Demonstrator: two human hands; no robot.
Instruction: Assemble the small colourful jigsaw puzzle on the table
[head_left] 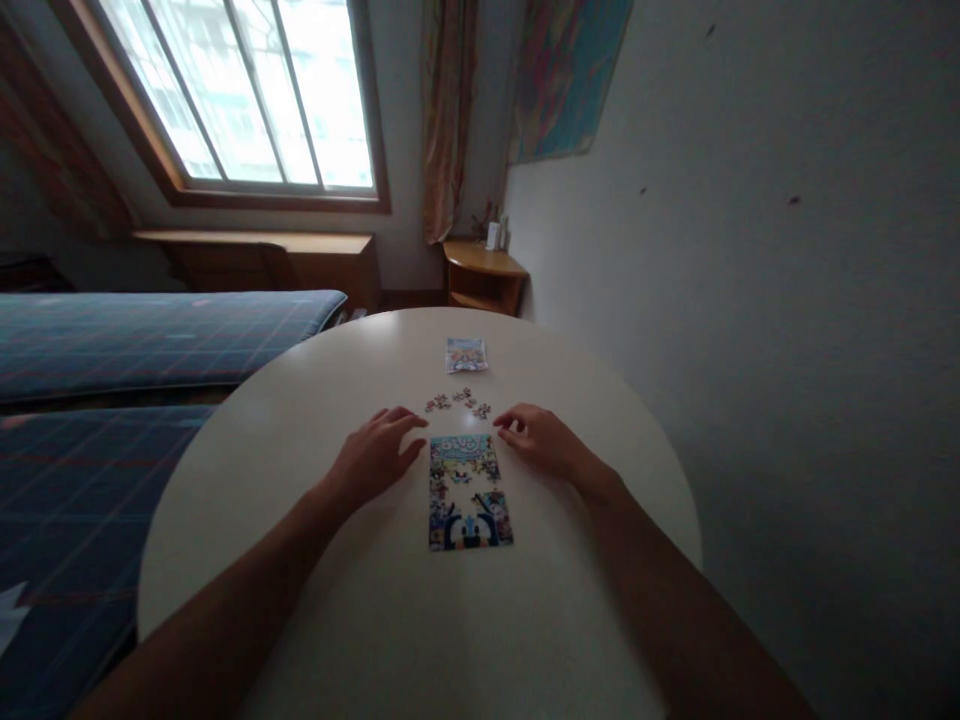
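A partly assembled jigsaw puzzle (471,532) lies flat on the round white table (360,620), with gaps in its middle and right side. Beyond its top edge several loose puzzle pieces (463,397) are scattered in a small arc. My left hand (381,450) rests at the puzzle's upper left, its fingers apart and holding nothing. On the other side, my right hand (541,440) is near the upper right corner, fingers bent and apart, close to the loose pieces. Nothing shows between its fingers.
A small picture packet or card (466,355) lies farther back on the table. Blue plaid mattresses (150,340) flank the table's left, and a white wall (750,330) runs along the right. A wooden corner shelf (486,262) stands behind.
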